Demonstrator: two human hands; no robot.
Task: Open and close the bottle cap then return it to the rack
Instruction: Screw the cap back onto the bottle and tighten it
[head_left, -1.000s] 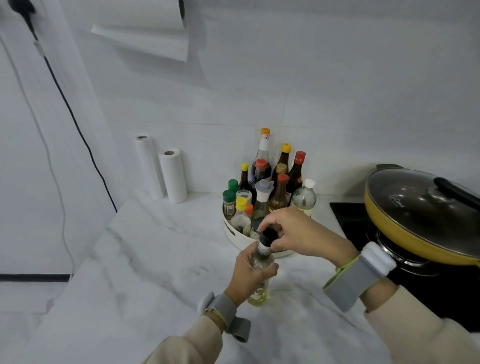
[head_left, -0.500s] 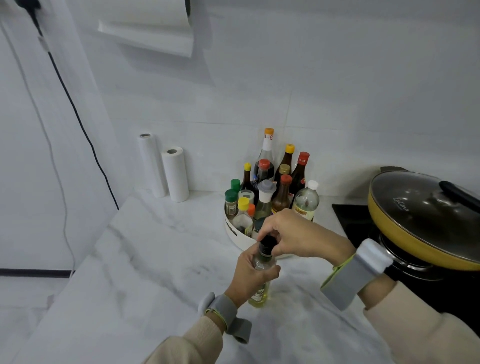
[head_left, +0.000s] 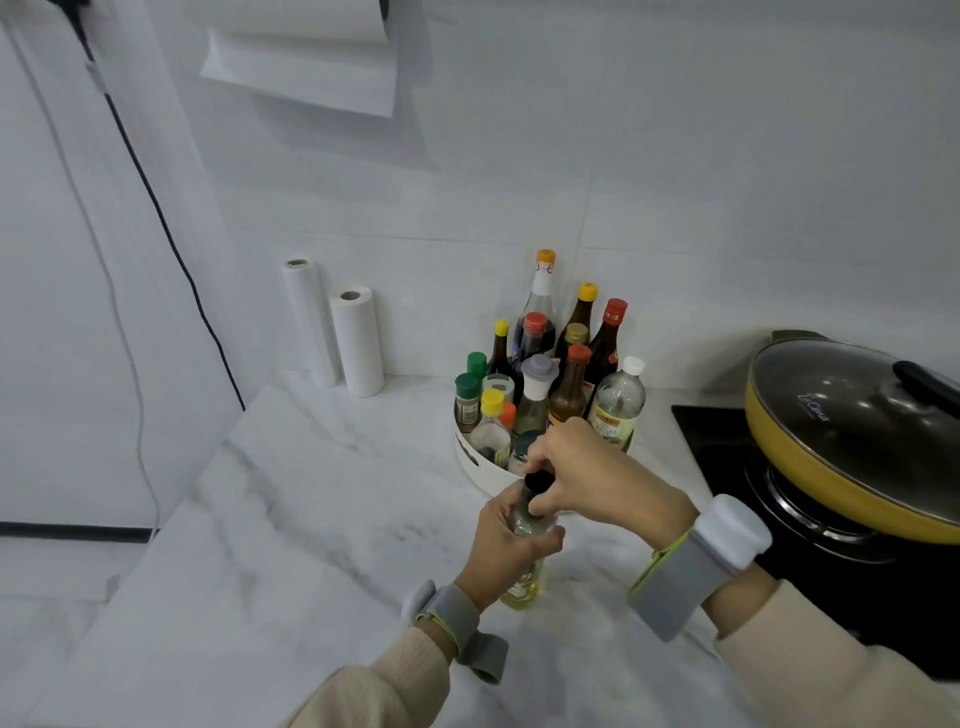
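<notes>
A small clear bottle (head_left: 525, 584) with yellow liquid stands on the marble counter in front of the rack. My left hand (head_left: 506, 548) is wrapped around its upper body. My right hand (head_left: 587, 475) comes from the right, fingers pinched on the black cap (head_left: 537, 480) at the bottle's neck. The round white rack (head_left: 480, 465) just behind holds several bottles and jars with coloured caps. Whether the cap is seated on the neck or lifted is hidden by my fingers.
A yellow pan with a glass lid (head_left: 857, 415) sits on the black stove (head_left: 727, 457) at the right. Two white paper rolls (head_left: 356, 340) stand against the back wall at the left. A black cable (head_left: 171, 244) hangs down the left wall.
My right hand's fingers have shifted around the black cap while my left hand keeps holding the bottle in the same spot. The view has drifted slightly.
</notes>
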